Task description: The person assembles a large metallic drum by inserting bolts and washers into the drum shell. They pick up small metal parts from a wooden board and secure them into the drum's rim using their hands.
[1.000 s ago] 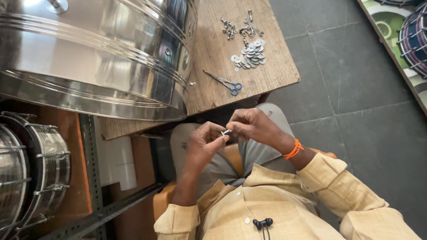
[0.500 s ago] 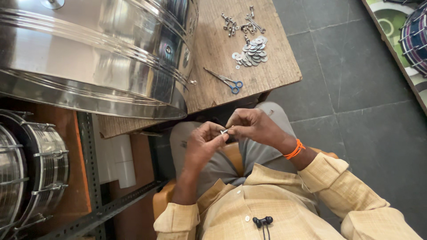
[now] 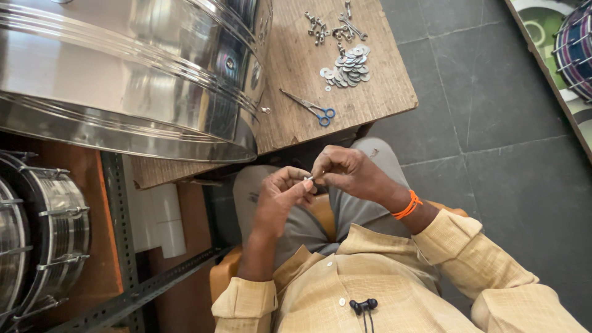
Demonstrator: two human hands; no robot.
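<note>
Over my lap, my left hand (image 3: 279,196) and my right hand (image 3: 348,174) meet fingertip to fingertip around a small metal part (image 3: 309,179), too tiny to identify. Both hands pinch it. An orange band circles my right wrist. On the wooden table (image 3: 382,98) ahead lie blue-handled scissors (image 3: 311,108), a heap of metal washers (image 3: 348,65) and several bolts (image 3: 327,26). A large shiny steel drum shell (image 3: 123,74) rests on the table's left side.
A smaller chrome drum (image 3: 43,234) stands on a metal rack (image 3: 123,246) at the lower left. Grey floor tiles (image 3: 493,123) spread to the right. A colourful drum (image 3: 573,49) sits at the top right corner.
My hands stay together on the small part, with only slight finger shifts. The view has barely moved.
</note>
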